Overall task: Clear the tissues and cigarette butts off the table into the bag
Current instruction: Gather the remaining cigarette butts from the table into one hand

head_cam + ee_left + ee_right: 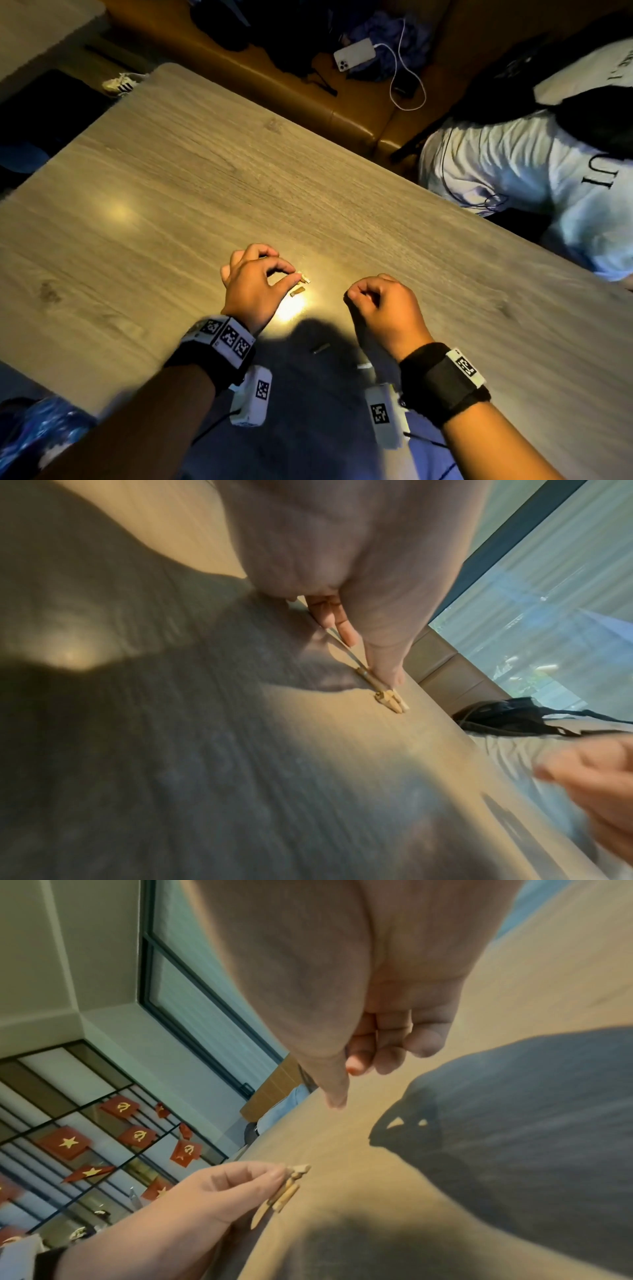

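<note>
- Where the lamp glare falls on the pale, wood-grain tabletop [191, 178], a small cluster of short tan cigarette butts [301, 282] lies.
- The left hand [253, 284] arches over that cluster, thumb and forefinger fingers [274, 1173] pinching one butt.
- Right of the cluster, well apart, the right hand [383, 308] hovers with knuckles up, curled into a loose fist; nothing shows in it.
- Nearer the tabletop's shadowed front edge lie two more stubs, one dark [319, 348], one whitish [363, 366].
</note>
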Available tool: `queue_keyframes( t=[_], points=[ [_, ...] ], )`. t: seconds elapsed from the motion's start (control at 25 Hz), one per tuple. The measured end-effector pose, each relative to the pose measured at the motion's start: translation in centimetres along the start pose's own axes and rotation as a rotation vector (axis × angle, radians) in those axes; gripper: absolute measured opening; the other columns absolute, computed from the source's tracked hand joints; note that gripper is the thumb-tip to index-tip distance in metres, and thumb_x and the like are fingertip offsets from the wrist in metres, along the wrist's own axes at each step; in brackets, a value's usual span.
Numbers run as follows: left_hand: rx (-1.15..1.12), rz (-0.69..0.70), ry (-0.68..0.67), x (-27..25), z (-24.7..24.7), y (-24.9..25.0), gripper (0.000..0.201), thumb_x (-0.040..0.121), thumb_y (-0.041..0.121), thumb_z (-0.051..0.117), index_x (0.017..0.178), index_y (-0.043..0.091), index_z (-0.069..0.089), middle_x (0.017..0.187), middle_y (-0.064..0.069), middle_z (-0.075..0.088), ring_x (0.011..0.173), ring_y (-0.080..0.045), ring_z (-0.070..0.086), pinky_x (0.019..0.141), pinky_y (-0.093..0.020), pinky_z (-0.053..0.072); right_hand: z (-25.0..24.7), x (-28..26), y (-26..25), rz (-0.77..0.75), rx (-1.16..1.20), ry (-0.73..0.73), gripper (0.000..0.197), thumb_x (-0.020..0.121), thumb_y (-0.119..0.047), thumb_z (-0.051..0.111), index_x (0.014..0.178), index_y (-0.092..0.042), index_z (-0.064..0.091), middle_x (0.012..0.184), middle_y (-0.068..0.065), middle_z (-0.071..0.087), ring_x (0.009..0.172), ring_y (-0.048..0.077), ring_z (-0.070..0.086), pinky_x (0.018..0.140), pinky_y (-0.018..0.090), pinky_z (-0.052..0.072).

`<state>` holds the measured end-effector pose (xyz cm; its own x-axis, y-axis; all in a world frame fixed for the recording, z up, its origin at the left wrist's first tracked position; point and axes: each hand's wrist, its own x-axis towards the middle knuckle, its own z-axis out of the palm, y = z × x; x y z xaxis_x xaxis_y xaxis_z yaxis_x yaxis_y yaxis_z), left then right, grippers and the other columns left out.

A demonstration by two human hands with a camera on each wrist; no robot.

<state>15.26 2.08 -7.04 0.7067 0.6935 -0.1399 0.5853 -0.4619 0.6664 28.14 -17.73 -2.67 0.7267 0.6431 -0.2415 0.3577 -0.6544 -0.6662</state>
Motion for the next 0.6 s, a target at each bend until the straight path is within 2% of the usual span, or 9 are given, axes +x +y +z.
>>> queue_keyframes(
  t=[0.08,0.16,0.28,0.36,0.48,0.6],
  points=[
    [0.006,-0.008,-0.014,0.0,-0.5,0.1,0.021,0.072,0.056,0.077,0.083,0.039,0.073,0.107,0.019,0.052,0.113,-0.012,0.045,0.092,-0.034,0.026,-1.6,-2.5,2.3,0.002,-0.024,-0.023,0.007,0.085,-0.024,0.069,0.082,-0.029,0.073,0.082,-0.010,0.064,0.078,0.003,0.059,0.072,0.021,0.045],
    [-0.005,0.001,-0.008,-0.6,-1.1,0.6,0.024,0.072,0.057,0.075,0.088,0.039,0.072,0.107,0.019,0.052,0.112,-0.012,0.047,0.093,-0.035,0.030,-2.7,-5.2,4.7,0.012,-0.062,-0.053,0.006,0.083,-0.027,0.072,0.087,-0.032,0.073,0.081,-0.010,0.063,0.077,0.003,0.060,0.074,0.027,0.050],
    [0.064,0.121,-0.043,-3.6,-1.4,1.6,0.029,0.074,0.059,0.072,0.094,0.039,0.068,0.106,0.021,0.051,0.109,-0.009,0.046,0.092,-0.037,0.034,-2.2,-8.3,6.7,0.002,-0.111,-0.131,0.017,0.081,-0.039,0.068,0.097,-0.036,0.068,0.081,-0.012,0.057,0.075,0.006,0.057,0.071,0.034,0.051],
    [0.154,0.194,-0.121,-6.3,-1.1,2.0,0.032,0.075,0.063,0.067,0.096,0.038,0.066,0.103,0.021,0.054,0.105,-0.009,0.049,0.089,-0.037,0.034,-1.1,-8.8,6.6,-0.073,-0.189,-0.165,0.023,0.079,-0.045,0.063,0.100,-0.036,0.064,0.086,-0.013,0.055,0.081,0.010,0.056,0.071,0.032,0.050],
    [0.257,0.189,-0.187,-9.7,0.1,2.2,0.038,0.073,0.069,0.065,0.096,0.039,0.063,0.098,0.020,0.056,0.100,-0.010,0.052,0.087,-0.036,0.038,0.1,-9.1,5.8,-0.160,-0.238,-0.130,0.021,0.077,-0.034,0.072,0.096,-0.031,0.065,0.086,-0.007,0.056,0.085,0.017,0.056,0.071,0.031,0.048],
    [0.270,0.159,-0.205,-11.1,1.4,2.0,0.040,0.070,0.069,0.068,0.095,0.038,0.063,0.098,0.019,0.055,0.099,-0.011,0.053,0.085,-0.035,0.041,0.8,-8.9,5.4,-0.192,-0.263,-0.128,0.010,0.082,-0.034,0.066,0.088,-0.026,0.065,0.087,-0.004,0.055,0.087,0.019,0.054,0.071,0.031,0.045]
  ],
)
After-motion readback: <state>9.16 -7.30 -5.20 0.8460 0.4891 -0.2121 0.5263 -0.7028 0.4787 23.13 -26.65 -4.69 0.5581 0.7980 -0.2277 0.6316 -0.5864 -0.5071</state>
